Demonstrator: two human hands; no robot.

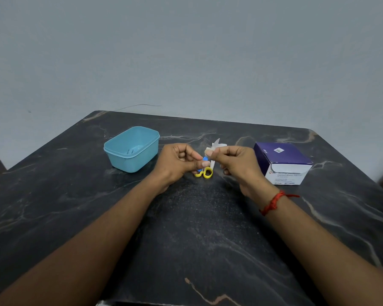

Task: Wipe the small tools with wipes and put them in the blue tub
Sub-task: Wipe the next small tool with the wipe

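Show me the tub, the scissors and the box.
tub [143, 156]: head view, front wall.
scissors [207, 177]: head view, yellow handle ring.
box [283, 154]: head view, purple top.

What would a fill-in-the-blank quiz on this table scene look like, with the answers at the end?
1. The left hand holds scissors whose finger loops are ____.
2. The right hand pinches a white ____ against them.
3. The blue tub stands on the table to the ____ of both hands.
4. The purple-and-white box stands to their ____.
Missing words: yellow; wipe; left; right.
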